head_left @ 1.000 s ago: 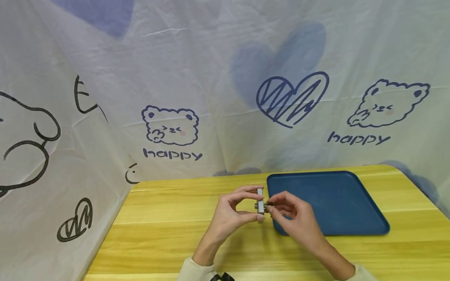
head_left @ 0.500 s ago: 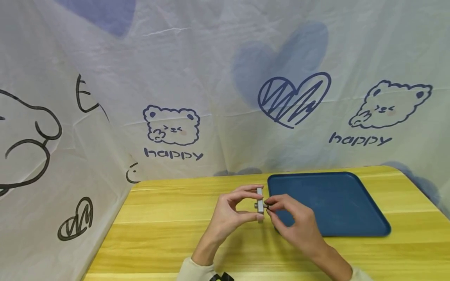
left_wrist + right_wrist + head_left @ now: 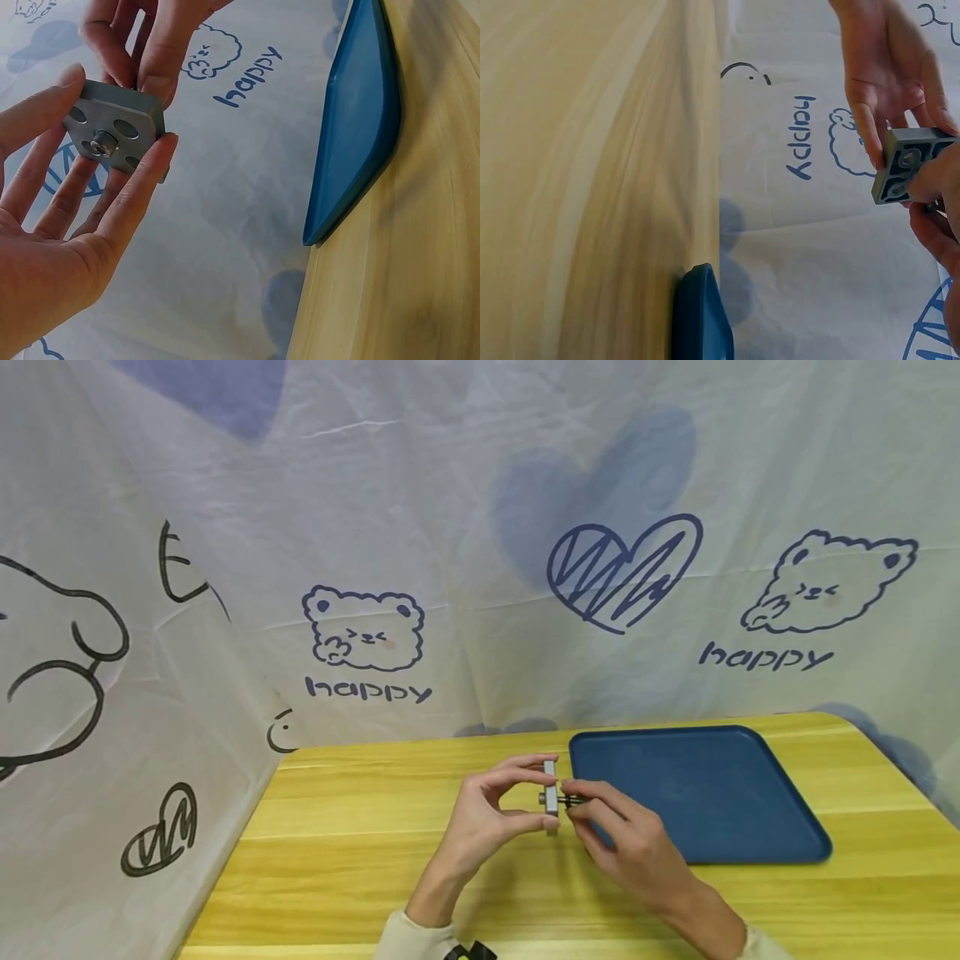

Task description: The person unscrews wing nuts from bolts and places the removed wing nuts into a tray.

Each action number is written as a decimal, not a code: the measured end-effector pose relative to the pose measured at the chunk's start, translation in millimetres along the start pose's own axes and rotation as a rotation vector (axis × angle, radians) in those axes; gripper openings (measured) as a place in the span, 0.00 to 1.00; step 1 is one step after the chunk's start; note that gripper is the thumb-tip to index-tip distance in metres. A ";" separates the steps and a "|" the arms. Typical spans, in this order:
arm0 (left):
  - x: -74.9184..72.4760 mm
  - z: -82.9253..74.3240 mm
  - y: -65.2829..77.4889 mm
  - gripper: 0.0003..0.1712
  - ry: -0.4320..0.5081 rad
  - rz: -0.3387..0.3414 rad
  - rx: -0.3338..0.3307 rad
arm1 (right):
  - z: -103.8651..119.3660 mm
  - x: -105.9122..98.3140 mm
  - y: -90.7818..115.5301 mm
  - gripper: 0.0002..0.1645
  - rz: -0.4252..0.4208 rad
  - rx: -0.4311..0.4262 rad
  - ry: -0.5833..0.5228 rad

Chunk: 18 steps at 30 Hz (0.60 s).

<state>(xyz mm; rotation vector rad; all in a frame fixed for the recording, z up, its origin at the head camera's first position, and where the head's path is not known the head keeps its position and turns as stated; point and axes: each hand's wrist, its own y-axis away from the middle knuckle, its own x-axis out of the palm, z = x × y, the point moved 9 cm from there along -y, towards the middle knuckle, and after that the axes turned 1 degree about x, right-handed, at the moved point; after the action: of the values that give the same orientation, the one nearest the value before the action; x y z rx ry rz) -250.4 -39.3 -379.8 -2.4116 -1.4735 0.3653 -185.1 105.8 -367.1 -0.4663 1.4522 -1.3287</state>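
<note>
My left hand (image 3: 476, 822) holds a small grey square block (image 3: 551, 793) on edge by its opposite sides. In the left wrist view the block's near face has several round holes, and a screw head (image 3: 103, 143) stands out from its middle. Hollow recesses show on the block's other side (image 3: 889, 182) in the right wrist view. From that side the thin screw shank (image 3: 562, 799) sticks out to the right, with a small dark piece round it. My right hand (image 3: 633, 839) has its fingertips about this end, pinching it; they partly hide the dark piece.
A blue tray (image 3: 750, 827) lies on the yellow wood-grain table (image 3: 360, 860), behind and right of my hands. White cloth (image 3: 465, 527) with blue drawings hangs behind the table and at its left.
My right fingers have loosened, then closed again on the shank's end, with the hand turned a little. More of the shank shows now. The block has shifted slightly left in my left hand.
</note>
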 end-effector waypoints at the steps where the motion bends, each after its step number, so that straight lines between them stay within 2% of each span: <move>1: -0.2 -0.1 0.1 0.23 0.001 0.000 0.000 | -1.9 -0.4 -0.1 0.16 0.001 0.023 -0.036; 4: -0.8 -1.0 0.3 0.23 0.006 -0.004 0.007 | -9.2 -3.1 -0.9 0.04 0.002 0.123 -0.152; 8: -0.6 -2.9 0.0 0.22 0.002 -0.008 0.020 | -22.1 -6.4 -0.9 0.21 -0.001 0.313 -0.326; 10: 0.0 -3.4 -0.1 0.22 -0.004 -0.008 0.022 | -30.6 -5.5 1.4 0.20 0.002 0.438 -0.398; 14: 2.7 -1.5 0.2 0.22 0.036 0.004 -0.003 | -48.2 2.1 11.0 0.12 0.041 0.717 -0.545; 18: 4.9 0.9 0.9 0.23 0.069 0.014 -0.026 | -57.6 12.7 20.3 0.15 0.123 0.923 -0.672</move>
<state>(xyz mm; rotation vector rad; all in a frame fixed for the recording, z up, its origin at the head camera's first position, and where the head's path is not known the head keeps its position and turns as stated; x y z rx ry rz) -247.8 -35.3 -381.3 -2.4310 -1.4414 0.2652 -232.2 128.5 -401.0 -0.1614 0.2411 -1.3948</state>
